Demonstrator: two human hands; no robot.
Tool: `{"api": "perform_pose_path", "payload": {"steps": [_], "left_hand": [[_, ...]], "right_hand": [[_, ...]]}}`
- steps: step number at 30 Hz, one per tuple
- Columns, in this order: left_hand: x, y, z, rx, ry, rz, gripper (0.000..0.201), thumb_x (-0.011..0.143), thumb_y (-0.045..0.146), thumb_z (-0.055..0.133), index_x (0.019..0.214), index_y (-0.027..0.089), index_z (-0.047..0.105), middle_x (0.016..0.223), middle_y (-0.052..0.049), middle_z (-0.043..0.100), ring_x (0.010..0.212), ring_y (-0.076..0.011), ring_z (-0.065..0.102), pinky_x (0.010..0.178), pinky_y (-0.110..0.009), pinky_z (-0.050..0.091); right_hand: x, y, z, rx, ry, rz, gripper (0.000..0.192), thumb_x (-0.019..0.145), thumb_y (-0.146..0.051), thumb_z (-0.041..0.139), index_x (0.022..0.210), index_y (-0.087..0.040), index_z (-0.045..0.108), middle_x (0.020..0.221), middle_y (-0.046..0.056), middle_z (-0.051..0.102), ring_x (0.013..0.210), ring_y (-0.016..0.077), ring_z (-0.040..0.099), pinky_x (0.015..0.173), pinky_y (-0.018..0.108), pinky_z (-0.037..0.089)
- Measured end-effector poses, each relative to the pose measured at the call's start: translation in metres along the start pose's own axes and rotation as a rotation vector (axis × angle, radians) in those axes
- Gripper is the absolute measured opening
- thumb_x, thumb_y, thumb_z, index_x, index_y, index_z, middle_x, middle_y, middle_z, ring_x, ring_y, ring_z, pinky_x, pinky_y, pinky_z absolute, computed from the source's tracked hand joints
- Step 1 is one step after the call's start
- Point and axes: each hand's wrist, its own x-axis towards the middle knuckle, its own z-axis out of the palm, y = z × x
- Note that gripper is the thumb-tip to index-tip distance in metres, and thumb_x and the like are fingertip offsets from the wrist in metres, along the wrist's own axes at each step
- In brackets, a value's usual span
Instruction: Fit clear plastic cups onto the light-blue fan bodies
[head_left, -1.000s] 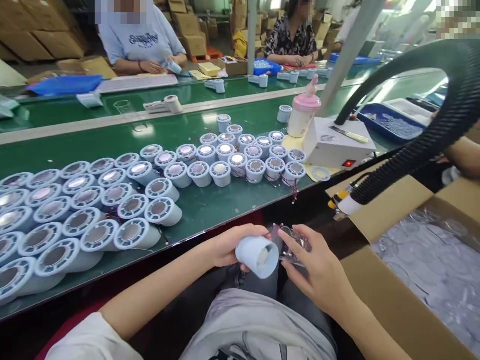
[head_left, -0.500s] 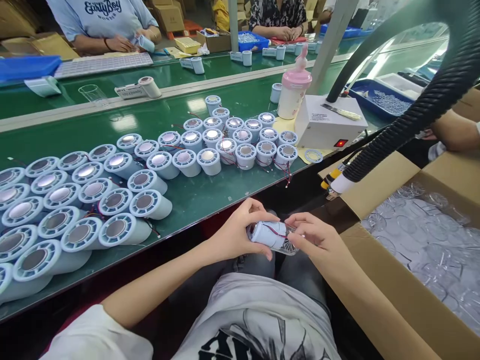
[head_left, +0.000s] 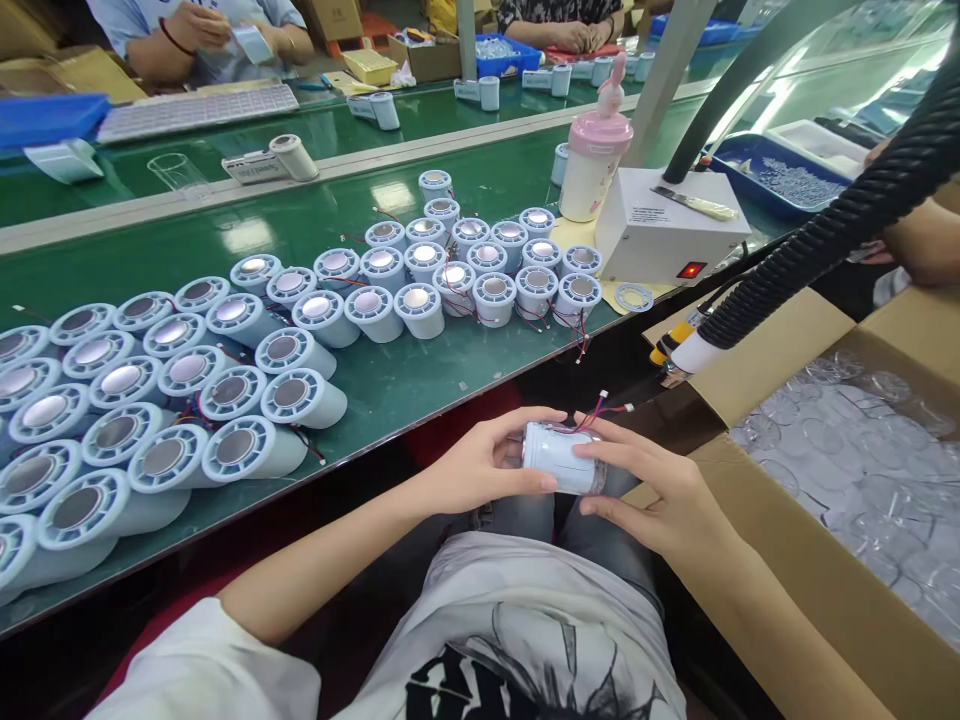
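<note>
The left hand (head_left: 484, 463) and the right hand (head_left: 664, 485) are pinching a blue cup (head_left: 555, 458) between fingers and thumbs, below the near edge of the green worktop (head_left: 409, 375). Other blue cups (head_left: 421, 312) are covering the worktop's near left corner and extending toward a white box (head_left: 649, 245) by the near edge. An open carton (head_left: 757, 530) is standing at right. Across the worktop, a co-worker (head_left: 157, 58) is working.

A long green bench (head_left: 405, 375) carries crowded rows of pale blue cylinders (head_left: 321, 400), thin wires (head_left: 582, 345) trailing among them. To their right stand a pink-lidded bottle (head_left: 589, 175) and a white box (head_left: 664, 230) with a lit red switch (head_left: 691, 270).
</note>
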Motion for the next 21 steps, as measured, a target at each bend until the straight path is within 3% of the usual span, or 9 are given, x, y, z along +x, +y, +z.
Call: {"api": "perform_pose_path", "payload": {"steps": [3,10,21], "left_hand": [[-0.0033,0.0019,-0.001,0.093,-0.054,0.008,0.073,0.075,0.033,0.082,0.141,0.028,0.051,0.129,-0.01,0.063,0.097,-0.02,0.067,0.077,-0.03,0.058],[-0.0085,0.0101,0.0018,0.291,-0.098,0.181,0.075,0.072,0.027,0.085,0.14,0.027,0.054,0.141,-0.011,0.057,0.125,-0.0282,0.059,0.101,-0.039,0.052],[-0.011,0.0085,0.0012,0.418,-0.116,0.256,0.076,0.073,0.025,0.084,0.142,0.028,0.052,0.144,-0.011,0.055,0.131,-0.0287,0.054,0.104,-0.04,0.051]], "right_hand": [[-0.0059,-0.0011,-0.0014,-0.043,0.004,-0.017,0.035,0.081,-0.027,0.079,0.115,-0.029,0.071,0.137,0.006,0.064,0.123,0.0285,0.063,0.099,0.039,0.057],[-0.0096,-0.0004,-0.0021,0.249,-0.04,0.163,0.038,0.079,-0.033,0.082,0.113,-0.028,0.067,0.121,0.005,0.07,0.101,0.023,0.071,0.085,0.032,0.062],[-0.0116,-0.0034,-0.001,0.546,-0.095,0.332,0.039,0.082,-0.039,0.079,0.116,-0.029,0.062,0.104,0.001,0.072,0.093,0.0176,0.068,0.078,0.025,0.059]]}}
